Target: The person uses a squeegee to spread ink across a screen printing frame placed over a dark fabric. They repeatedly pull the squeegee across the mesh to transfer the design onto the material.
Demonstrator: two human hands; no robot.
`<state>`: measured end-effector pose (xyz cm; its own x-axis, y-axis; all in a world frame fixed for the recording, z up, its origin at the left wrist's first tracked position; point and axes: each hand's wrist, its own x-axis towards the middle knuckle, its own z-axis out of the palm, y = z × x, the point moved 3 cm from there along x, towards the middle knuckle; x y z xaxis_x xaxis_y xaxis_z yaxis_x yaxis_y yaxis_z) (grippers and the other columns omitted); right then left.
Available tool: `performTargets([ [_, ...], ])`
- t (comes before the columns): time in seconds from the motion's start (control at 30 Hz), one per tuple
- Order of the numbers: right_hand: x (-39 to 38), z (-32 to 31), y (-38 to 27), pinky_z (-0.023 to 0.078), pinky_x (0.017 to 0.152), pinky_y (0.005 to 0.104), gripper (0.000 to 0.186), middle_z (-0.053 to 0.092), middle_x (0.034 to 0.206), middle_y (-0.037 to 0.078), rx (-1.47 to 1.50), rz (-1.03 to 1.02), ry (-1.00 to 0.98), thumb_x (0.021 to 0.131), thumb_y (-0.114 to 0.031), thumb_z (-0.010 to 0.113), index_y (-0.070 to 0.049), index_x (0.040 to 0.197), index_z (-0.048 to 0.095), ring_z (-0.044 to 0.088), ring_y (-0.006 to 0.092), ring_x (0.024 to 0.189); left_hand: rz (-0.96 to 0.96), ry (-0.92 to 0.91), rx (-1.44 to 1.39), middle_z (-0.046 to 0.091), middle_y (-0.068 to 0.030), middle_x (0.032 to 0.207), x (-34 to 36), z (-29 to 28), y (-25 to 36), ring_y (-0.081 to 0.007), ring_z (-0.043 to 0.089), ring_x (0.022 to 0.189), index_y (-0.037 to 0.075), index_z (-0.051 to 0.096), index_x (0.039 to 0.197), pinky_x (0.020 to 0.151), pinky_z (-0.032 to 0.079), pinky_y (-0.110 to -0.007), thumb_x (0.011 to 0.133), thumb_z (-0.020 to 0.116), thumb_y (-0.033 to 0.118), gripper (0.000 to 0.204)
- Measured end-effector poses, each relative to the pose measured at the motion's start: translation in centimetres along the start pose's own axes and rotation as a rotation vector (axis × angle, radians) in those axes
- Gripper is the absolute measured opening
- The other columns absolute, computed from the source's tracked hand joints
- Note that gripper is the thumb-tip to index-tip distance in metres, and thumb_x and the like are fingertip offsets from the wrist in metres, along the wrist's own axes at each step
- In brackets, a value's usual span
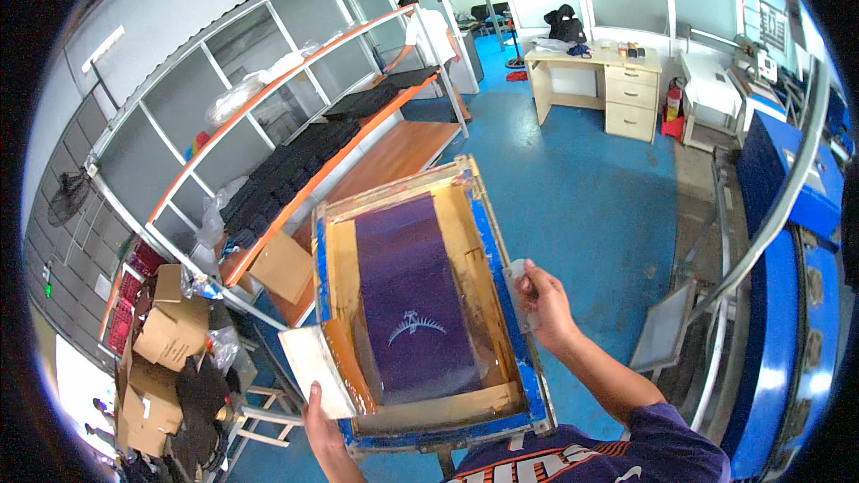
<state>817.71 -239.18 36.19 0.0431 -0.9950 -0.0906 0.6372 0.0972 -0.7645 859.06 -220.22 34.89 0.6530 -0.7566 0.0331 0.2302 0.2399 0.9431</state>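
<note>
Brown cardboard boxes (pixel 165 335) lie heaped at the far left; beyond them, dark cloth (pixel 291 165) rests in rows on an orange-edged shelf (pixel 302 201). Next is the left hand (pixel 327 438), its grip closed, thumb uppermost, on a white-and-brown squeegee (pixel 318 371) overlapping the lower left side of the frame (pixel 492 241). The frame, blue-edged, occupies the centre, directly before the person; inside it a purple panel (pixel 407 268) shows a pale motif (pixel 417 326). At the right rail, the right hand (pixel 548 304) has its grip closed on a translucent piece (pixel 519 293); whether it also bears the frame's weight cannot be told. The step in hand appears to be steadying the frame for screen printing; the next move calls for a firm hold and a level squeegee.
</note>
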Motion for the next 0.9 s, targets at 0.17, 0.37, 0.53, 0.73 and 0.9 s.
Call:
performTargets([
  [0.17,-0.2,6.1,-2.0,0.030,0.055,0.0282,0.039,0.045,0.066,-0.005,-0.037,-0.195,0.173,0.102,-0.040,0.060,-0.014,0.074,0.054,0.039,0.0091,0.059,-0.051,-0.112,0.054,0.068,-0.0185,0.123,11.8,3.3,5.1,-0.0277,0.067,0.109,-0.014,0.056,0.130,0.100,0.050,-0.041,0.088,0.080,0.030,0.065],
  [0.37,4.5,3.0,-6.2,0.030,0.052,0.0265,0.039,0.046,0.070,-0.003,0.027,-0.355,0.458,0.106,-0.038,0.056,-0.016,0.074,0.048,0.038,0.0079,0.057,-0.208,-0.407,0.069,0.069,-0.0175,0.120,23.3,18.1,2.4,-0.0254,0.069,0.103,-0.011,0.059,0.127,0.093,0.054,-0.040,0.087,0.082,0.031,0.063],
  [0.53,11.7,-7.6,-12.1,0.027,0.050,0.0258,0.041,0.045,0.069,-0.004,0.208,-0.504,0.600,0.104,-0.038,0.059,-0.016,0.073,0.047,0.036,0.0078,0.055,-0.322,-0.577,0.068,0.070,-0.0157,0.113,27.8,39.0,-5.8,-0.0252,0.070,0.099,-0.007,0.061,0.121,0.089,0.056,-0.040,0.084,0.085,0.029,0.057],
  [0.73,16.8,-15.3,-15.7,0.028,0.050,0.0250,0.041,0.050,0.070,-0.004,0.236,-0.603,0.779,0.105,-0.039,0.057,-0.017,0.071,0.049,0.037,0.0067,0.054,-0.338,-0.803,0.126,0.070,-0.0153,0.111,30.2,54.7,-13.2,-0.0255,0.070,0.099,-0.009,0.061,0.121,0.088,0.056,-0.040,0.085,0.083,0.029,0.057],
  [0.9,21.2,-19.8,-21.7,0.028,0.052,0.0242,0.039,0.049,0.070,-0.005,0.201,-0.611,0.840,0.106,-0.038,0.055,-0.018,0.073,0.050,0.036,0.0062,0.055,-0.324,-0.909,0.102,0.070,-0.0134,0.111,29.9,64.5,-15.7,-0.0247,0.069,0.100,-0.006,0.063,0.121,0.089,0.055,-0.039,0.085,0.082,0.029,0.054],
])
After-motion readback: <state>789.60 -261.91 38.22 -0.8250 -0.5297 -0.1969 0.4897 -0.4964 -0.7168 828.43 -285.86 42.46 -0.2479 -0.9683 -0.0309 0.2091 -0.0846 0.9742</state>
